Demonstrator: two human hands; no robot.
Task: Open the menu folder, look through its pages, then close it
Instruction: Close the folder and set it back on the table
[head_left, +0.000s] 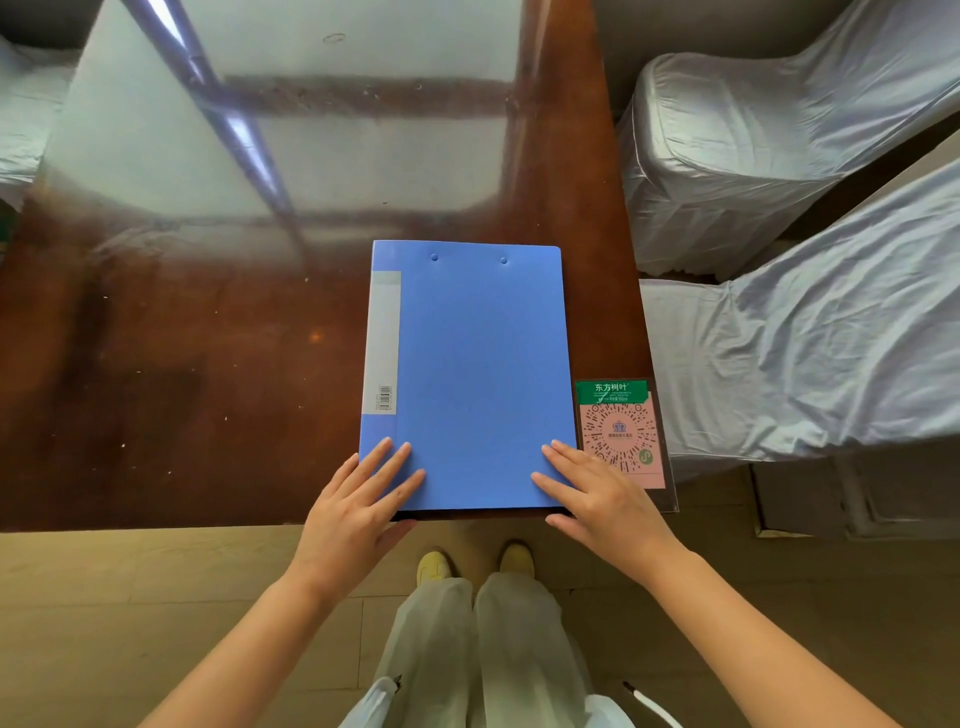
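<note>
Closed folder (467, 374) flush with table (182, 364) near edge, left hand (358, 504) and right hand (597, 499) spread flat on its near corners, QR card (623, 436) touching right.

- A restaurant or banquet dining room, by the look of it; the glossy dark wooden table (156, 364) carries a glass top that mirrors a window frame
- Two chairs (779, 156) at the table's right side wear loose pale satin covers, the sort used in banquet halls
- A QR-code card (621, 434) with a green printed header lies flat at the table's near right corner, under clear plastic; such cards serve for ordering or paying
- A blue folder (478, 374) lies closed beside the card, touching it
- The floor (130, 597) is beige tile
</note>
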